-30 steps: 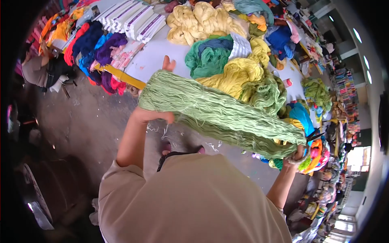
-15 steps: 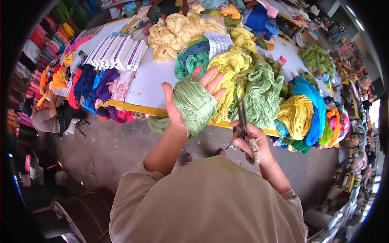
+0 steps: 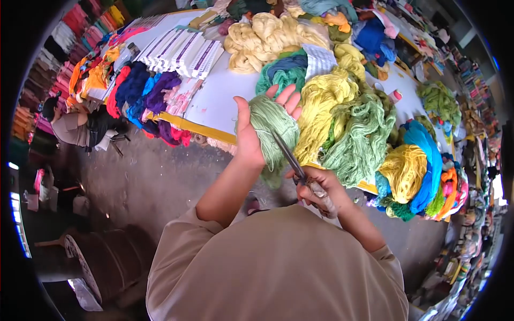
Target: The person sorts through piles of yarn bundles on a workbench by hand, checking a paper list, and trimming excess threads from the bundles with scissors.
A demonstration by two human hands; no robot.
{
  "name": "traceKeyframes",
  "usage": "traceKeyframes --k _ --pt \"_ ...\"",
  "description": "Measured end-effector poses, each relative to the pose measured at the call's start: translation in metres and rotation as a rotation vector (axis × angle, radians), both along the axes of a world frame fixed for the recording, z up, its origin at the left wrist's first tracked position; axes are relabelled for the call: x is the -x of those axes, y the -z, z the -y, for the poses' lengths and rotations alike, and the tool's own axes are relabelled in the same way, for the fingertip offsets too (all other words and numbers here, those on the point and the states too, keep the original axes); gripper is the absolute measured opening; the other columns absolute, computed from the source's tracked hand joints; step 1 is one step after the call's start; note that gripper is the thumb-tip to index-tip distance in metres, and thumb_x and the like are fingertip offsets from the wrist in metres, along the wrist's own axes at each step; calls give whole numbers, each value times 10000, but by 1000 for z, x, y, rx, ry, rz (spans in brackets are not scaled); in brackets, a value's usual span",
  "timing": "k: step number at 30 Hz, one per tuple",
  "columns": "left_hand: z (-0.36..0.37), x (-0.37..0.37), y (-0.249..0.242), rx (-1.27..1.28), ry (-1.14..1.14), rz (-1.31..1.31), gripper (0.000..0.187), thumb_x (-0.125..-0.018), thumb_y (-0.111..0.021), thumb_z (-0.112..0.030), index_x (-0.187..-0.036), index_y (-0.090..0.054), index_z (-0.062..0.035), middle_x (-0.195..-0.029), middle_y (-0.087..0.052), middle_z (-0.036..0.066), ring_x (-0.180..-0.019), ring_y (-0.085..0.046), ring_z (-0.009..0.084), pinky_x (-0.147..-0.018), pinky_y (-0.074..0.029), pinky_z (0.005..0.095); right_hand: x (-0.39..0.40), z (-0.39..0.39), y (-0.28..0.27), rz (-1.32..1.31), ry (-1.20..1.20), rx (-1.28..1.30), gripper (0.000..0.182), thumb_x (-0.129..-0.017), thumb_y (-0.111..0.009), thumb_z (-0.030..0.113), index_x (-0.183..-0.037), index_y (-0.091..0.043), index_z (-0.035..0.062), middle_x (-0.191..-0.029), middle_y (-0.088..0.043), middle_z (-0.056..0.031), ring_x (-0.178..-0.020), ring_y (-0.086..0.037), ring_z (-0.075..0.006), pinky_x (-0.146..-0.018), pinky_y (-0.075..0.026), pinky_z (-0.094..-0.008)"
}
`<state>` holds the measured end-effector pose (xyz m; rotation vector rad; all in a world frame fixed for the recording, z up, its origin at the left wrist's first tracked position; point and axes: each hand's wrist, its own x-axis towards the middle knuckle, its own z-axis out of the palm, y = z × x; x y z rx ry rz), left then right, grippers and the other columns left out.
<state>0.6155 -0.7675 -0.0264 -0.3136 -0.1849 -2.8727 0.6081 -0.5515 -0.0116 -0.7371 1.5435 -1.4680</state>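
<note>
A light green yarn bundle (image 3: pixel 270 125) rests across the palm of my left hand (image 3: pixel 249 142), whose fingers are spread behind it. My right hand (image 3: pixel 321 187) is wrapped round the handles of dark scissors (image 3: pixel 288 152), which have pale wrapping on the handle. The scissor blades point up and left, with their tips at the face of the green bundle. Whether the blades are apart is too small to tell. Just beyond my hands lie a yellow skein (image 3: pixel 326 101) and a loose pale green skein (image 3: pixel 361 139) on the table.
The table (image 3: pixel 214 107) carries cream yarn (image 3: pixel 267 40), stacked labelled paper bundles (image 3: pixel 179 53) and a pink-topped spool (image 3: pixel 395 96). Blue and gold skeins hang over its right edge. A person (image 3: pixel 75 125) sits at the far left. A large wooden drum (image 3: pixel 112 262) stands at the lower left.
My right hand has moved left and the scissors have tilted toward the green bundle, their tips now at it. The view has shifted, so the table items appear farther right.
</note>
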Motion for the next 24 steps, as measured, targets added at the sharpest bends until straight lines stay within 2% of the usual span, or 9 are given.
traceKeyframes --k 3,9,13,15,18,21,22,24 --pt "3 0 5 -31 -27 64 842 -918 -523 -664 -1432 -396 -10 -1477 -451 186 -1356 -451 311 -1142 -367 474 -1 1 5 13 -10 -44 334 -885 -778 216 -1182 -664 112 -664 -530 77 -556 -458 -17 -507 -361 -204" --pt "-6 4 2 76 -77 119 810 -927 -505 -666 -1432 -410 -40 -1468 -457 182 -1354 -446 309 -1150 -349 475 -2 -1 3 79 24 -83 332 -889 -774 210 -1183 -658 107 -663 -531 83 -555 -452 -14 -502 -351 -205" --pt "-14 7 4 108 -58 109 808 -933 -487 -671 -1448 -391 -57 -1487 -432 191 -1384 -411 320 -1156 -337 478 -1 -2 0 -5 39 -54 310 -898 -764 225 -1164 -661 102 -664 -525 84 -560 -442 -16 -507 -344 -204" --pt "-22 6 3 186 -64 143 807 -950 -449 -666 -1478 -315 -71 -1529 -349 256 -1428 -346 376 -1187 -275 488 1 0 2 -35 57 -49 303 -900 -763 234 -1150 -661 98 -663 -524 81 -566 -434 -15 -513 -344 -204" --pt "-36 4 11 302 31 137 792 -982 -412 -633 -1511 -266 -62 -1522 -364 271 -1420 -360 385 -1182 -282 487 4 6 9 -127 148 5 347 -874 -788 301 -1103 -653 79 -670 -502 58 -639 -437 -38 -584 -384 -222" --pt "-36 4 15 273 45 156 798 -979 -409 -639 -1510 -275 -59 -1531 -350 271 -1421 -359 383 -1176 -293 485 3 4 4 -268 172 2 376 -858 -800 330 -1100 -657 80 -703 -515 53 -660 -456 -44 -611 -399 -222" --pt "-36 4 12 228 41 194 804 -974 -412 -647 -1504 -290 -55 -1536 -342 268 -1420 -360 382 -1174 -300 484 3 2 5 -235 193 70 397 -836 -821 309 -1117 -654 83 -732 -534 49 -665 -469 -44 -613 -399 -216" --pt "-28 2 16 77 128 118 803 -974 -406 -651 -1498 -304 -52 -1528 -359 266 -1414 -369 383 -1173 -304 487 6 4 14 -381 358 260 425 -823 -838 226 -1168 -636 83 -738 -558 50 -672 -499 -47 -614 -414 -220"
